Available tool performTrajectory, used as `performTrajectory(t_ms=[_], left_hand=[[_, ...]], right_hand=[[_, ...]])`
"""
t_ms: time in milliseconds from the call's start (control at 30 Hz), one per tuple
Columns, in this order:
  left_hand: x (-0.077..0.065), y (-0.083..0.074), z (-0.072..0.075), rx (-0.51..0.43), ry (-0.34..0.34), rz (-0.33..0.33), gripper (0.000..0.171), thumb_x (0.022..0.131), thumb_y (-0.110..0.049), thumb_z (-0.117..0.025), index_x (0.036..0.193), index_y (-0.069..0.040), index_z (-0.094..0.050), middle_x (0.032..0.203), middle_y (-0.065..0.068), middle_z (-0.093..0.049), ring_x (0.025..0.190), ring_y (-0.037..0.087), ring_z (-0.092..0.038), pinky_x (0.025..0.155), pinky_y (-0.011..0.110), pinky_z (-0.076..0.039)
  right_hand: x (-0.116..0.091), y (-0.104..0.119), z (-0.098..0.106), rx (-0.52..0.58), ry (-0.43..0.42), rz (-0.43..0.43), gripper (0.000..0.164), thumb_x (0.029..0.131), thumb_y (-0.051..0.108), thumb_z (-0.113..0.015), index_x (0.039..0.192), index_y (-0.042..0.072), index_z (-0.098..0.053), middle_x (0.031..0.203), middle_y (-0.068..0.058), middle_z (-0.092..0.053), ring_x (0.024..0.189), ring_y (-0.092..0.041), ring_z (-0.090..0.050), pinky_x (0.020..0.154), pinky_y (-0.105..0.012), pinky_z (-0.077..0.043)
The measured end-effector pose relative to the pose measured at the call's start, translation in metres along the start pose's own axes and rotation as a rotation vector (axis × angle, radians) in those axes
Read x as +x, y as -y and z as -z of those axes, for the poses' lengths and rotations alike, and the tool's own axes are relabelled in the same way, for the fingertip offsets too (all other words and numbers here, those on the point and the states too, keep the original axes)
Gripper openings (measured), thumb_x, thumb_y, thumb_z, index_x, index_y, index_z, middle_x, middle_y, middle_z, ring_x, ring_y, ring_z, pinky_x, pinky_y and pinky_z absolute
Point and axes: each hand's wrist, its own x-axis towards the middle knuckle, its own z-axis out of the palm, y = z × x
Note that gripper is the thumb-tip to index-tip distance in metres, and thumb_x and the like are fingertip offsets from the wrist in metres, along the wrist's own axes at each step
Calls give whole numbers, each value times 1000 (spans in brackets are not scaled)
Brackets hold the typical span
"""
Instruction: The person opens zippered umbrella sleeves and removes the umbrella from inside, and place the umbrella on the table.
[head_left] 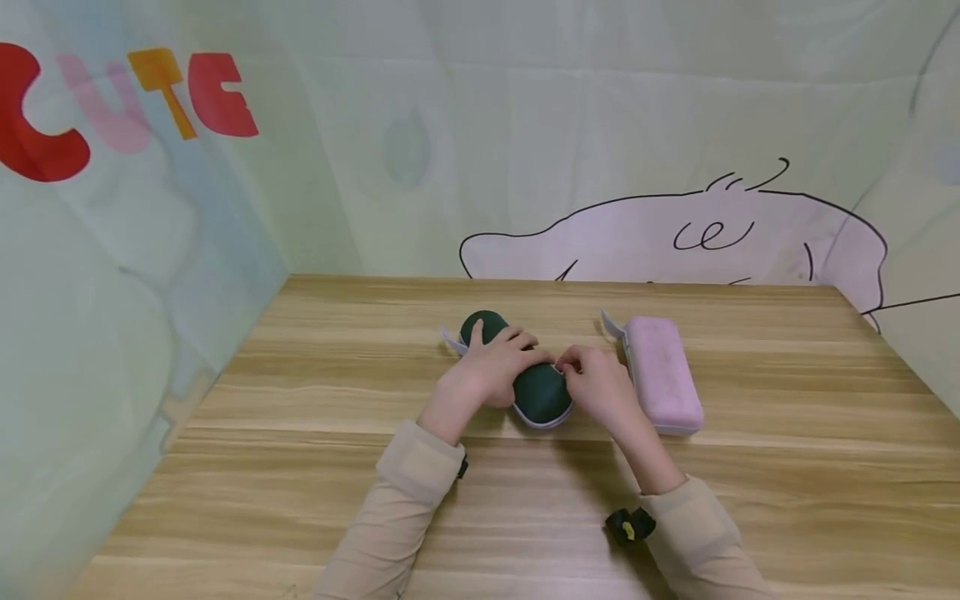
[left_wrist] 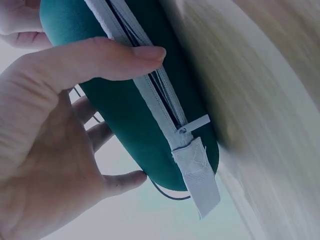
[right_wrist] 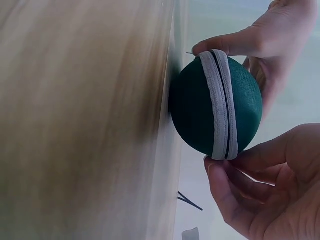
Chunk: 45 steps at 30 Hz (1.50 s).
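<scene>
Gripping the green case with the left hand on the bench, left of the pink case. Laying the left thumb across the zip and curling other fingers round the body. Also pinching at the zip with the right hand, on the side facing the pink case, and concealing under the fingertips any puller there. Showing 1 puller beside the fabric tab, on the end farther from the pink case. Apparently working the zip at this step, though not showing clearly in which direction. Probably calling next for a steady left hold, a firm pinch and a smooth draw along the zip, without shoving anything into the pink case.
</scene>
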Motion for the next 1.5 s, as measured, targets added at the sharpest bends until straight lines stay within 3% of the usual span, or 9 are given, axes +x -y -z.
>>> performTrajectory(t_ms=[367,500,767,967,1100,1267,1500], left_hand=[[-9,8,-3,-15,-27,20,75,80,-9,-74,142,-38,-43,154,1,-34,147,27,-20,109,70,-18],[-12,8,-6,-2,-77,50,75,80,-7,-73,143,-35,-43,155,4,-33,147,29,-20,109,68,-22],[-25,1,-7,5,-212,127,70,81,-4,-69,142,-28,-46,149,10,-41,138,36,-36,106,63,-33],[-27,-14,-11,-85,-325,249,54,87,-9,-63,139,-17,-50,137,21,-47,119,39,-53,83,51,-54],[-23,-23,-15,-157,-404,353,46,93,-17,-57,138,-11,-50,124,23,-53,98,35,-60,67,44,-55],[-17,-29,-16,-215,-448,450,45,97,-33,-52,134,-9,-51,112,24,-56,91,35,-62,66,46,-55],[-5,-33,-16,-241,-415,527,58,96,-46,-51,140,-8,-46,123,30,-52,98,40,-62,71,48,-56]], right_hand=[[2,1,-8,30,30,-12,20,87,3,-54,96,5,-71,97,-10,-73,80,-23,-63,66,-34,-49],[1,0,-6,33,30,-14,20,86,2,-54,93,6,-71,95,-9,-73,80,-23,-62,67,-34,-48],[0,-3,-2,38,42,-13,20,84,0,-52,92,5,-70,91,-9,-72,77,-22,-60,65,-31,-46],[0,-5,0,34,40,-12,22,83,0,-51,94,5,-70,88,-9,-72,74,-22,-60,61,-28,-44],[1,-7,0,31,41,-12,23,83,-1,-50,93,5,-70,87,-9,-71,73,-21,-59,60,-28,-43],[2,-8,-1,34,43,-9,25,84,-1,-49,94,3,-71,91,-11,-72,74,-22,-59,60,-28,-43],[2,-9,-1,52,67,-11,26,84,-2,-49,96,1,-72,95,-14,-72,72,-21,-57,58,-26,-41]])
